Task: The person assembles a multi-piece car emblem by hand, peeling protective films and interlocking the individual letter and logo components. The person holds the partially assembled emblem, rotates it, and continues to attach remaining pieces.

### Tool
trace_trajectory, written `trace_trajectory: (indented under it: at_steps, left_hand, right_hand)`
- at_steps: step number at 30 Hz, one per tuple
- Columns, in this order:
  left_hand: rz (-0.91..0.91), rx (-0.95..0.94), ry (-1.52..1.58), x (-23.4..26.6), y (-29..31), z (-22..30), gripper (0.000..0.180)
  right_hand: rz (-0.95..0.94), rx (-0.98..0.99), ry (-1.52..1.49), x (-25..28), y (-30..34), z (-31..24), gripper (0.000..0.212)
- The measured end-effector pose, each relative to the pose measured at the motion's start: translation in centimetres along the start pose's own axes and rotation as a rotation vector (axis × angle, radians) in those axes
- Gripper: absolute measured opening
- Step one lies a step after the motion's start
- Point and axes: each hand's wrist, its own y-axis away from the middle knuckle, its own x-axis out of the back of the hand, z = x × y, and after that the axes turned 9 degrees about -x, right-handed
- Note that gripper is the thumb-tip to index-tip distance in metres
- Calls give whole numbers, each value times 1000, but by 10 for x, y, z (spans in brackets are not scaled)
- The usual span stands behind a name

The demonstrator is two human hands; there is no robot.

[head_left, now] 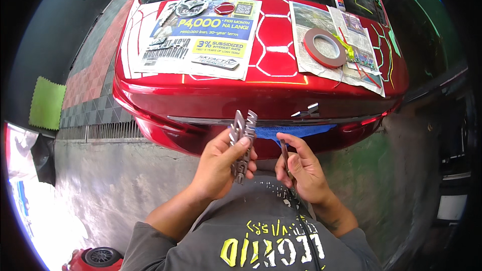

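Note:
My left hand (221, 163) is closed around silver car lettering badges (239, 145), held upright with the thumb across them. Beside it, my right hand (306, 175) pinches a thin, dark, narrow strip (284, 154) between thumb and fingers; what kind of thing it is cannot be made out. Both hands are in front of my body, just short of the red car's rear (221, 101). A three-pointed silver emblem (307, 111) sits on the car beyond my right hand. Behind my hands, a blue cloth (306, 133) lies along the bumper.
On the trunk lid, one newspaper (135, 62) carries a round silver emblem (192, 7) and a rectangular badge (216, 61). Another newspaper (309, 17) bears a roll of red-edged tape (321, 62) and yellow and red scraps (346, 45). A white glue bottle (339, 3) stands near the rear window.

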Motion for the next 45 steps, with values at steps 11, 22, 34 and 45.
trace_trajectory:
  at_steps: [11, 22, 34, 45]
  left_hand:
    - [-41, -17, 87, -50, 11, -41, 17]
    - [39, -74, 97, -82, 5, -72, 16]
    - [69, -30, 29, -112, -2, -84, 18]
    - [86, -42, -45, -97, 4, -84, 17]
  right_hand:
    - [149, 73, 400, 43, 25, -13, 34]
    - [-204, -179, 26, 88, 51, -34, 86]
    - [-241, -167, -68, 120, 69, -31, 76]
    - [18, 55, 142, 115, 57, -15, 41]
